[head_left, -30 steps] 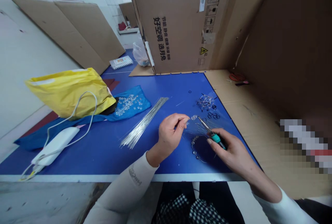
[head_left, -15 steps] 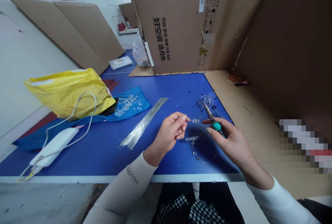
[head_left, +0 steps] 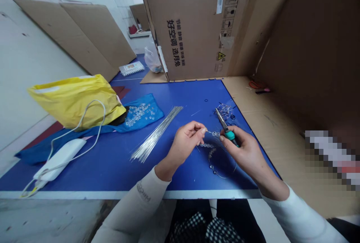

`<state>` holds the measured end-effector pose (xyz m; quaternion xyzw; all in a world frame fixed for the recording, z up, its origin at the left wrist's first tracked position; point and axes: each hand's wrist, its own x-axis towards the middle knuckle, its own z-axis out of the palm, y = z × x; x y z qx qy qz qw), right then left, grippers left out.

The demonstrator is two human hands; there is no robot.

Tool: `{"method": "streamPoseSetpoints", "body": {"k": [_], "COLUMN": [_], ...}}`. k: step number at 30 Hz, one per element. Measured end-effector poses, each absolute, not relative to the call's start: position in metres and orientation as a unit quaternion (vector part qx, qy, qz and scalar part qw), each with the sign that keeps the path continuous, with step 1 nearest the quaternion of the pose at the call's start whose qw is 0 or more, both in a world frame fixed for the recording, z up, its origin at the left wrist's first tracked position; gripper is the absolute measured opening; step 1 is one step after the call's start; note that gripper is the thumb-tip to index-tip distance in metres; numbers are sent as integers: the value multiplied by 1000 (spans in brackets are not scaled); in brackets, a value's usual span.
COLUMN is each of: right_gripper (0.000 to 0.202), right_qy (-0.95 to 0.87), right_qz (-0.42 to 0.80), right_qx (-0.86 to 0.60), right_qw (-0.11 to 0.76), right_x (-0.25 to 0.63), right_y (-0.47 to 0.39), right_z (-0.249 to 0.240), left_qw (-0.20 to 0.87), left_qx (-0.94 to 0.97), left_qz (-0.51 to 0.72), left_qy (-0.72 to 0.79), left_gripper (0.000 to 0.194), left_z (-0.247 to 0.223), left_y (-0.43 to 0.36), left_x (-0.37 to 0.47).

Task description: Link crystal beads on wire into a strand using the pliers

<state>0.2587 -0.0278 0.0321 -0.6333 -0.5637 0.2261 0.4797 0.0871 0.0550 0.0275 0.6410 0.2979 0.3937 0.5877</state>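
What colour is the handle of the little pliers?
Teal green, on the small metal pliers in the right hand, seen in the head view.

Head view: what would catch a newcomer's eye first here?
Probably the two hands at the centre of the blue table: the left hand pinches a thin wire with clear beads, and the right hand grips teal-handled pliers, tips pointing away. Next, the bright yellow bag at the left and the bundle of silver wires beside the left hand. A tall printed cardboard box stands at the table's far end.
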Motion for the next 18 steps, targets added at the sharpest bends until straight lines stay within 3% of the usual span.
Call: {"method": "streamPoseSetpoints", "body": {"k": [6,8,13,18], "right_gripper": [7,10,14,11], "right_qy": [-559,-572,-634,-698], "right_qz": [100,46,-70,-130], "right_qx": [-670,-670,-638,-593], "right_qw": [479,471,432,380], "right_x": [255,254,247,234], "right_y": [-30,-30,-28,-28], "right_z": [29,25,17,12], "left_qw": [288,235,389,509], "left_qx": [751,768,748,655], "left_qz": [467,466,408,435], "left_qy": [367,370,350,351], "left_gripper": [10,14,17,8], "left_z": [28,31,28,20], "left_y": [51,48,45,48], "left_x": [87,87,89,93]}}
